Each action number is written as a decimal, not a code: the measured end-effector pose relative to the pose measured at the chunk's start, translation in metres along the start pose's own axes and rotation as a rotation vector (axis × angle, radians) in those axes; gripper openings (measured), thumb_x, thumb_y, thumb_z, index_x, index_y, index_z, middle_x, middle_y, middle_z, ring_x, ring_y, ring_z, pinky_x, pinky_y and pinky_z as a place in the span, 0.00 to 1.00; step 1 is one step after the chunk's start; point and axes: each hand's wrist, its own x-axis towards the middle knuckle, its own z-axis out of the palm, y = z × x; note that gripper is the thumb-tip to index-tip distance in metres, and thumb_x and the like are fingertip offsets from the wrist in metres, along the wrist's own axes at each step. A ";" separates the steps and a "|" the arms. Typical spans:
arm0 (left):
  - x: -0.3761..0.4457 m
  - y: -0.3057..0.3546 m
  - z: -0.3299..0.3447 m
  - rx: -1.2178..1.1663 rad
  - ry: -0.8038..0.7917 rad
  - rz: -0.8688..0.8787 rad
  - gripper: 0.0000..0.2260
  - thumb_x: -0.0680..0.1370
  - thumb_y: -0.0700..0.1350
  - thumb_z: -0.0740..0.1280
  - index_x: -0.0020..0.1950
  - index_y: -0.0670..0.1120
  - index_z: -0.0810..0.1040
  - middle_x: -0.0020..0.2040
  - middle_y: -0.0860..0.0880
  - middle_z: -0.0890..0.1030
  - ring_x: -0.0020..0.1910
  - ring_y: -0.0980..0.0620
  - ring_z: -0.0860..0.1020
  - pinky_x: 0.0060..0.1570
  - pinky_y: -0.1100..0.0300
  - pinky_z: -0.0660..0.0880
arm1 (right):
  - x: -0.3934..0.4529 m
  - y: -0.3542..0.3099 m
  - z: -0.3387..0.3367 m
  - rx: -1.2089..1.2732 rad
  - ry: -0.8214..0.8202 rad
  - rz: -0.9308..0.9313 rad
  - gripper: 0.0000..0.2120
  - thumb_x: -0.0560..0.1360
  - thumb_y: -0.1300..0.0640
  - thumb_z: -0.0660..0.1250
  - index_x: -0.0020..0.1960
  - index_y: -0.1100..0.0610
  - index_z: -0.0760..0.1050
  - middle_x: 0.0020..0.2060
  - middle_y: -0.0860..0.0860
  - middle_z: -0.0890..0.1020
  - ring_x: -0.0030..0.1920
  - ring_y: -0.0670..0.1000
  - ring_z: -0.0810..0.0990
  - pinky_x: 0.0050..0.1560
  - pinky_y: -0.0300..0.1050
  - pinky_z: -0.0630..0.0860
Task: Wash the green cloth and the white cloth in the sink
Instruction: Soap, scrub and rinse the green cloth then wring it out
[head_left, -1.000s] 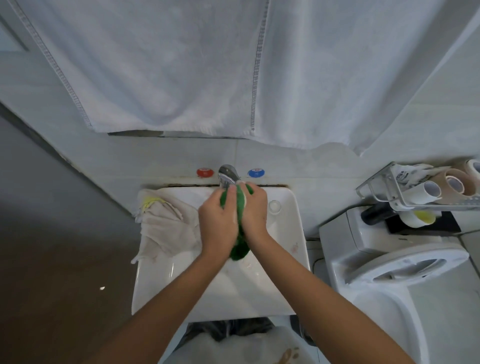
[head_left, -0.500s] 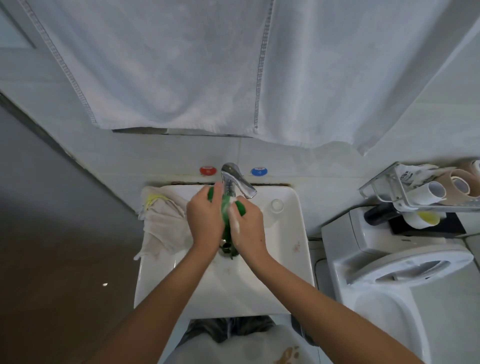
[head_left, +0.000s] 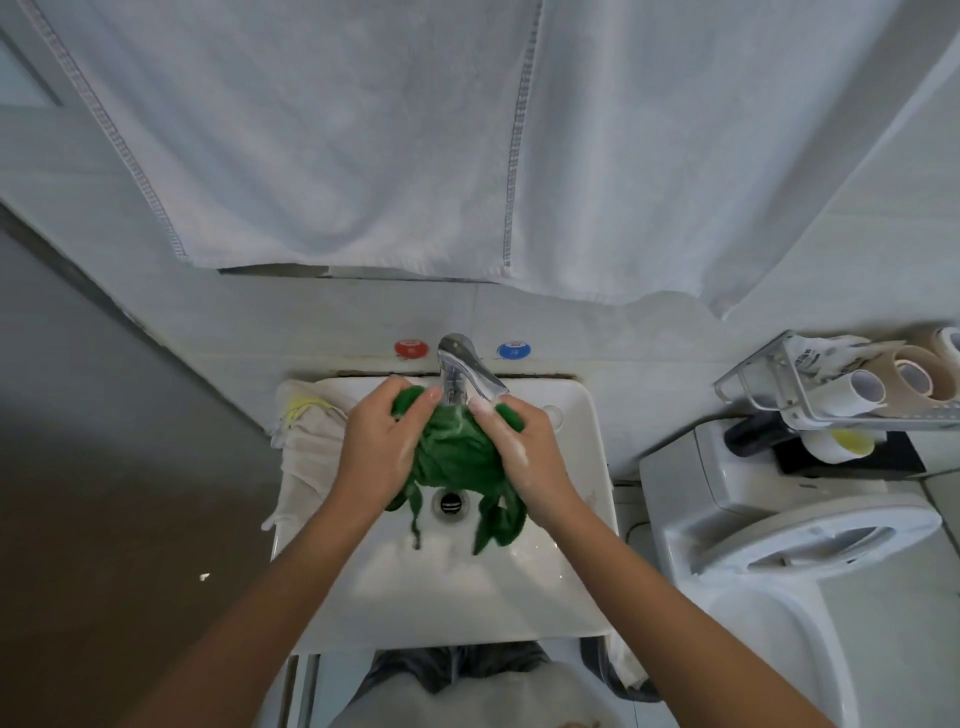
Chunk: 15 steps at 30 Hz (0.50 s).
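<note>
The green cloth (head_left: 453, 457) is bunched under the chrome tap (head_left: 464, 370), over the white sink (head_left: 571, 587). Its loose ends hang down beside the drain (head_left: 450, 503). My left hand (head_left: 378, 448) grips its left side and my right hand (head_left: 524, 457), soapy, grips its right side. The white cloth (head_left: 306, 441) lies crumpled on the sink's left rim, touching my left hand.
A large white towel (head_left: 363, 135) hangs on the wall above the sink. Red (head_left: 410, 347) and blue (head_left: 514, 350) knobs flank the tap. A toilet (head_left: 789, 530) stands to the right, with a wire rack (head_left: 831, 395) of rolls above it.
My hands have moved apart, spreading the green cloth wider under the tap. Its ends now dangle over the drain.
</note>
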 end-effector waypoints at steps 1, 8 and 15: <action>0.001 -0.001 -0.005 0.017 -0.027 0.004 0.12 0.76 0.42 0.69 0.35 0.45 0.70 0.31 0.50 0.72 0.29 0.61 0.72 0.30 0.70 0.68 | -0.001 -0.001 -0.005 0.021 -0.031 0.009 0.15 0.75 0.49 0.70 0.35 0.55 0.72 0.30 0.52 0.77 0.36 0.54 0.78 0.42 0.49 0.76; 0.005 0.007 -0.033 -0.018 -0.273 -0.067 0.11 0.71 0.37 0.74 0.47 0.44 0.75 0.40 0.49 0.79 0.36 0.61 0.78 0.33 0.70 0.74 | 0.001 -0.007 -0.031 -0.152 -0.326 -0.005 0.12 0.68 0.59 0.78 0.45 0.54 0.75 0.37 0.46 0.81 0.40 0.45 0.81 0.43 0.40 0.79; 0.013 -0.011 -0.050 0.262 -0.511 -0.011 0.10 0.71 0.42 0.74 0.50 0.51 0.80 0.45 0.53 0.83 0.43 0.60 0.80 0.47 0.58 0.78 | 0.013 -0.007 -0.048 -0.078 -0.361 0.029 0.09 0.73 0.57 0.71 0.47 0.64 0.80 0.37 0.54 0.82 0.39 0.51 0.81 0.41 0.45 0.79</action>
